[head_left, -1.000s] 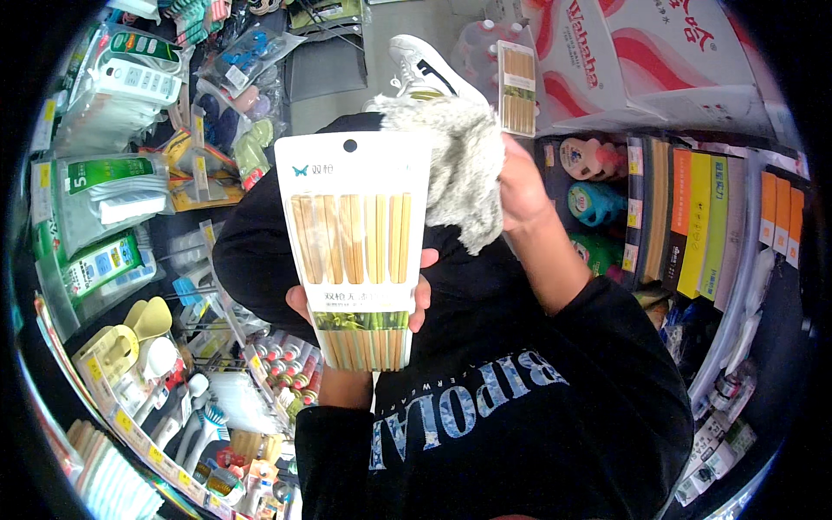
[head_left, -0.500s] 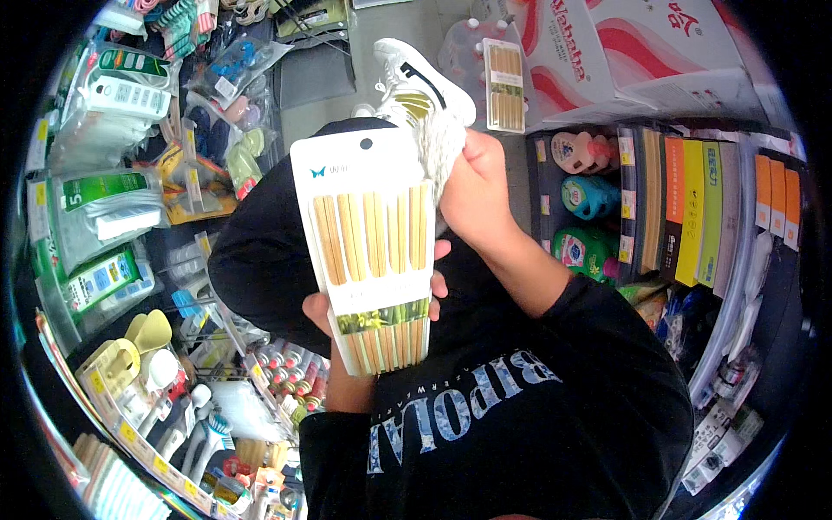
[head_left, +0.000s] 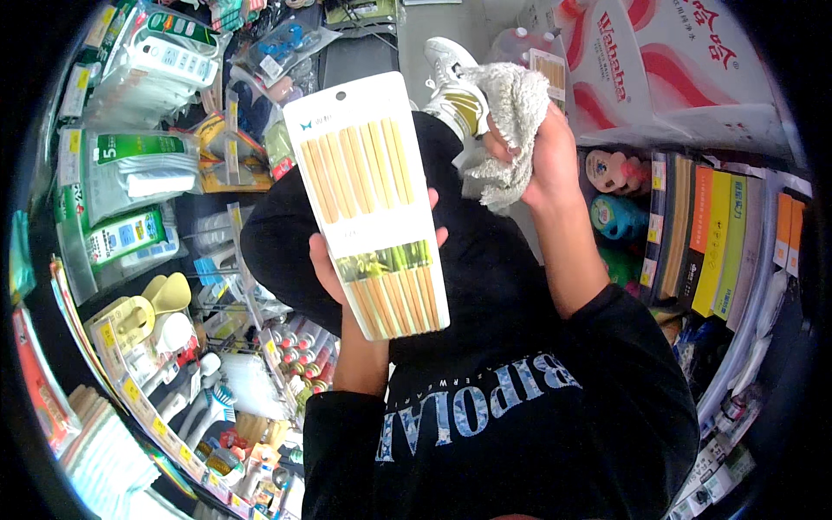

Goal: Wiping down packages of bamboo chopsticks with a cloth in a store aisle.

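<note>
A flat white pack of wooden chopsticks [head_left: 373, 234] is held upright in front of my lap. My left hand [head_left: 328, 270] grips it from behind, the thumb at its left edge and fingertips showing past the right edge. To the right, my right hand [head_left: 555, 154] is closed on a crumpled grey-white cloth [head_left: 513, 130], raised apart from the pack. A second chopstick pack [head_left: 549, 76] lies beyond the cloth, partly hidden by it.
Shelves at the left hold bagged goods [head_left: 143, 165], yellow-green spoons [head_left: 165, 293] and brushes [head_left: 217, 407]. At right are large red-and-white cartons [head_left: 641, 69] above a shelf with bottles [head_left: 617, 215] and upright boxes [head_left: 715, 234]. My white shoe [head_left: 451, 65] rests on the floor.
The cloth has moved off the pack's upper right, out to the right with my right hand. The pack has shifted up slightly and tilted the other way. The view has shifted too.
</note>
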A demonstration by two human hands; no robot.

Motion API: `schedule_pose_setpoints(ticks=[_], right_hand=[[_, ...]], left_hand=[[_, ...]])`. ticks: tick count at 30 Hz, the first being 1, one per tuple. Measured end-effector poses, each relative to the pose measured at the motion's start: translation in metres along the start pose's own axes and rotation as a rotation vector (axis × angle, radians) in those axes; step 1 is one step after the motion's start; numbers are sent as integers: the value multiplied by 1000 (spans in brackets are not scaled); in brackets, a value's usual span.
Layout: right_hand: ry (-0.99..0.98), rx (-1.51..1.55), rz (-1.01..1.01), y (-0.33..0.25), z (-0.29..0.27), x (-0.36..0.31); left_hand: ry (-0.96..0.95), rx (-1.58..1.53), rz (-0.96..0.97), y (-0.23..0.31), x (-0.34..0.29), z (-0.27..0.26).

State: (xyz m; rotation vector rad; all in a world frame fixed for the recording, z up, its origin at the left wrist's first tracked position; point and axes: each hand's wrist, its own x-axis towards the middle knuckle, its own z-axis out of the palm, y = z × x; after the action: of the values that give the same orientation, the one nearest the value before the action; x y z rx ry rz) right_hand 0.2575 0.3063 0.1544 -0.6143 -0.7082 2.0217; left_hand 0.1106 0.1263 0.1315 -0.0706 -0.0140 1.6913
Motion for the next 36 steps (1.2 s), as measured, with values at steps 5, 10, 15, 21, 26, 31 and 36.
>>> schedule_pose_setpoints(ticks=[5, 10, 15, 21, 26, 31, 36], right_hand=[[7, -42, 1, 7, 8, 0], [-105, -303, -120, 11, 53, -51], [-783, -642, -571, 65, 83, -83], [-711, -313, -450, 60, 85, -63], [-417, 509, 47, 48, 103, -69], [-439, -1176, -587, 66, 19, -59], [-576, -1579, -377, 57, 44, -100]], left_hand=[[-39, -89, 36, 0, 9, -5], [-47, -33, 33, 8, 13, -17], [23, -193, 204, -12, 22, 7], [258, 118, 38, -4, 26, 20], [-519, -196, 9, -17, 45, -30], [200, 40, 89, -14, 31, -14], [44, 188, 108, -13, 36, -33]])
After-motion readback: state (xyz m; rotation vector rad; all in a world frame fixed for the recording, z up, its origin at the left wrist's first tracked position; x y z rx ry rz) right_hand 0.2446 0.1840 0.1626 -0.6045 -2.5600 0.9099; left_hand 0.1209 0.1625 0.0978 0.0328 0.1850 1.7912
